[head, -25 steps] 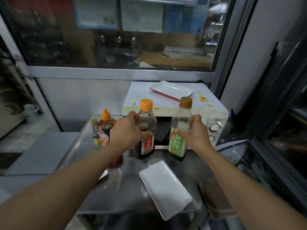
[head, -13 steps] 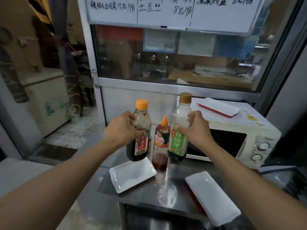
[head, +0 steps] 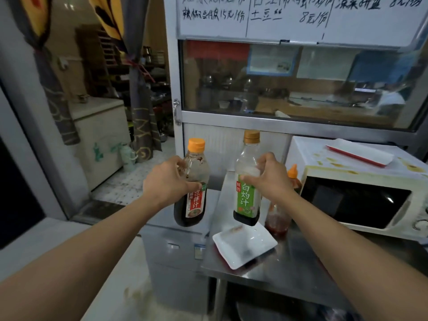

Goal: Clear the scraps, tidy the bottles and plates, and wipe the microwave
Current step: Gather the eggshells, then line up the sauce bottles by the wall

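Observation:
My left hand grips a dark sauce bottle with an orange cap and red label, held in the air left of the steel table. My right hand grips a bottle with a brown cap and green label, lifted above a white rectangular plate on the table. Behind my right wrist stands an orange-capped chili sauce bottle, partly hidden. The white microwave sits at the right, its top stained yellow, with a white and red plate lying on it.
A small grey cabinet stands left of the table, below the held dark bottle. Behind the table is a glass serving window under a whiteboard menu. A doorway with curtains and a white chest freezer lie at the left.
Both hands have carried their bottles up and leftward off the table, away from the microwave. My view has swung left too, and the chili bottle now shows behind my right wrist.

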